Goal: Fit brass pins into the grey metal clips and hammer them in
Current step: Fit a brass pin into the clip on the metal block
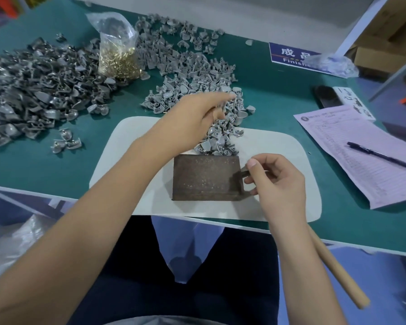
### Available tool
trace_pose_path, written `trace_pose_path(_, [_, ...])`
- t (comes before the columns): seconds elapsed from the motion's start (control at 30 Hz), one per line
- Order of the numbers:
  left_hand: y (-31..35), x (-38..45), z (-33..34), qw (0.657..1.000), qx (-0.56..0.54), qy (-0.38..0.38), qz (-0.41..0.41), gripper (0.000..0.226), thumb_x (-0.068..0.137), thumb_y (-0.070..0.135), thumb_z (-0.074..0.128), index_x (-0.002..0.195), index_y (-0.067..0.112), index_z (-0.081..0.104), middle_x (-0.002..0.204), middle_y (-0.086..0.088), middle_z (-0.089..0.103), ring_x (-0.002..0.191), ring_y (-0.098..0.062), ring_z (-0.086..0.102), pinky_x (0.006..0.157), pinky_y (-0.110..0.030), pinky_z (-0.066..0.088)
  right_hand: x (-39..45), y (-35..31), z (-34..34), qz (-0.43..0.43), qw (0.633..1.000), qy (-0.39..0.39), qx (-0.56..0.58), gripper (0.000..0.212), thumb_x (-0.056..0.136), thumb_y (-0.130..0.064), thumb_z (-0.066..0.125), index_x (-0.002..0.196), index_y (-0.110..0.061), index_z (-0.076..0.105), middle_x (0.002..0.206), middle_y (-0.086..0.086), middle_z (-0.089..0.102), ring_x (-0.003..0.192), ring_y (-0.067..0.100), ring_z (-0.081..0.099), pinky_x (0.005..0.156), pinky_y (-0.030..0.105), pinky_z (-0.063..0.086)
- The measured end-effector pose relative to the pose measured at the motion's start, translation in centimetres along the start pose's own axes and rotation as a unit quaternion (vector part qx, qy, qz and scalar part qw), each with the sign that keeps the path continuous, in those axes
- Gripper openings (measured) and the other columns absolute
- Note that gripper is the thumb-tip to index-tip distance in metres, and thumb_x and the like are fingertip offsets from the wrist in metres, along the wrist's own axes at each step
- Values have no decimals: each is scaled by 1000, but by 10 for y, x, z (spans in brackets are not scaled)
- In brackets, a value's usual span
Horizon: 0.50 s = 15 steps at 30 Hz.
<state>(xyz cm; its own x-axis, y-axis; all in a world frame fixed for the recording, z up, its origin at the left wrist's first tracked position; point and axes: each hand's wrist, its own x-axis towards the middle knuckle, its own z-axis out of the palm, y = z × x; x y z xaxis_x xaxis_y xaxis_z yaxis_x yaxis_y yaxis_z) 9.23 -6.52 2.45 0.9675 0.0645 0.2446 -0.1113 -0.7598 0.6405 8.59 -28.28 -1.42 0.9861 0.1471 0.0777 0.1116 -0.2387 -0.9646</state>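
A heap of grey metal clips (220, 137) spills onto the white mat (284, 148) just behind a rusty metal block (204, 177). My left hand (195, 116) reaches over this heap, its blurred fingertips pinched on a grey clip (222, 106). My right hand (277, 184) grips a hammer close to its head (240, 178), which rests against the block's right side. The wooden handle (338, 273) runs back under my wrist. Brass pins fill a clear plastic bag (117, 59) at the back.
A big pile of darker clips (28, 90) lies at the left, and lighter clips (185, 57) spread behind the mat. At the right are a pink form (366, 165) with a pen (380, 156), a blue sign (288, 53) and a crumpled plastic bag (333, 64).
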Motion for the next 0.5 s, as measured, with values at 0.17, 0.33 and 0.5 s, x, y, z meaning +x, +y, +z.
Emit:
trace_pose_path(0.17, [15,-71,-3,973,-209,82,-45,11,101,23,59,110,26,65,94,15,75,85,-5,67,77,-18,51,-13,-8,3,-57,997,-4,55,19,91,1,68,89,-17,74,78,4,73,70,20,69,53,23,54])
trace_pose_path(0.33, [8,-110,9,975,-181,94,-92,16,93,24,71,107,30,76,95,23,73,87,8,64,76,-10,45,-26,-14,14,-110,992,-56,40,30,92,-1,71,100,-29,78,84,1,71,64,15,67,58,18,55])
trace_pose_path(0.5, [9,-124,21,979,-153,95,-99,20,94,25,70,113,33,69,104,22,71,104,11,62,81,-2,41,-30,-20,19,-143,986,-78,-20,29,95,-9,66,100,-36,75,87,-8,76,79,9,74,75,20,58])
